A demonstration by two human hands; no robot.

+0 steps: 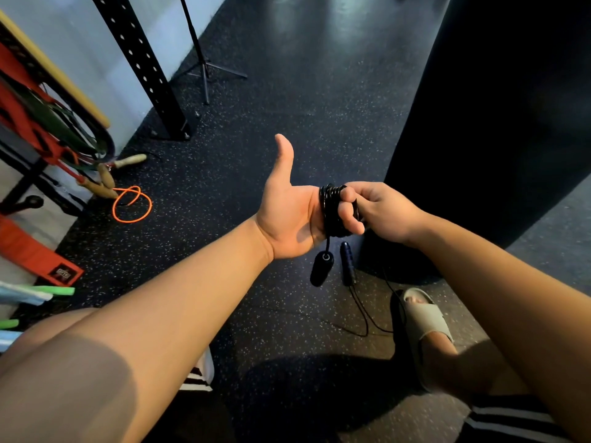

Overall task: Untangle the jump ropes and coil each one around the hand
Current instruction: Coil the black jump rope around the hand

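My left hand (287, 215) open, thumb up, rope (331, 212) coiled across fingers; right hand (380, 209) pinches it from right; handle (321, 270) hangs below.

Dim; pale glare on far floor (287, 100); left hand (287, 212), right hand (380, 209) warmly lit; jump rope (329, 212) low-contrast; edges fisheye-bent.

A black jump rope (331, 212) is wound in tight loops around the left hand (287, 215) and pinched by the right hand (383, 207). One black handle (321, 270) hangs below the coil. A second handle (347, 263) is seen beside it, with a thin cord (364, 314) trailing. An orange rope (132, 204) is looped far left.
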